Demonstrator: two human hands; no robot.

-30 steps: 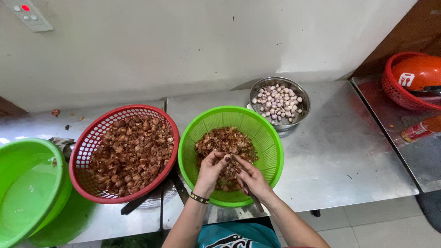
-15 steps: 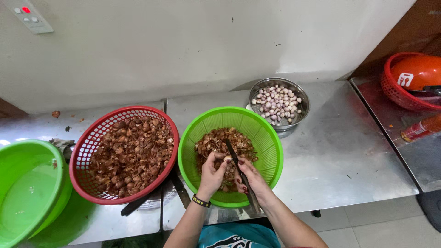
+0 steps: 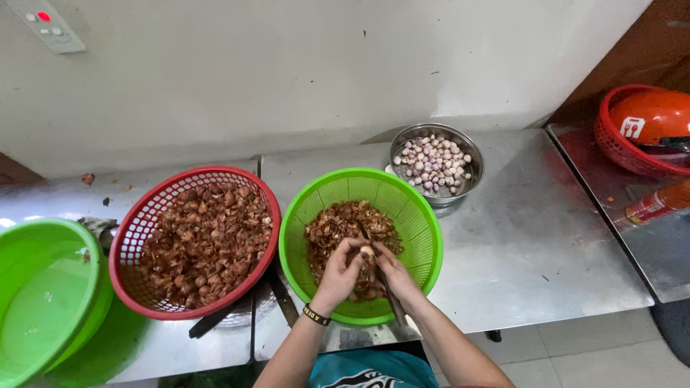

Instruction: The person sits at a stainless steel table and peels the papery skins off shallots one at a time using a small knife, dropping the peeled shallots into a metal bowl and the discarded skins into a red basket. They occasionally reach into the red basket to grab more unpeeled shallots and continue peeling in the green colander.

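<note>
Both of my hands are over the green plastic basket [image 3: 413, 215], which holds brown papery peels [image 3: 338, 219]. My left hand [image 3: 339, 273] pinches a small pale shallot [image 3: 366, 251] at its fingertips. Beside it, my right hand [image 3: 394, 274] grips a thin dark knife [image 3: 384, 284] whose blade points up toward the shallot. A dark band circles my left wrist.
A red basket [image 3: 154, 215] of unpeeled brown shallots sits to the left, with a green basin [image 3: 43, 287] beyond it. A steel bowl [image 3: 471, 154] of peeled shallots stands behind the green basket. At the far right are a red basket [image 3: 618, 147] with an orange helmet and a bottle [image 3: 658, 203].
My hands have drawn closer together over the green basket, and the knife has tilted from pointing away to lying along my right hand toward the shallot.
</note>
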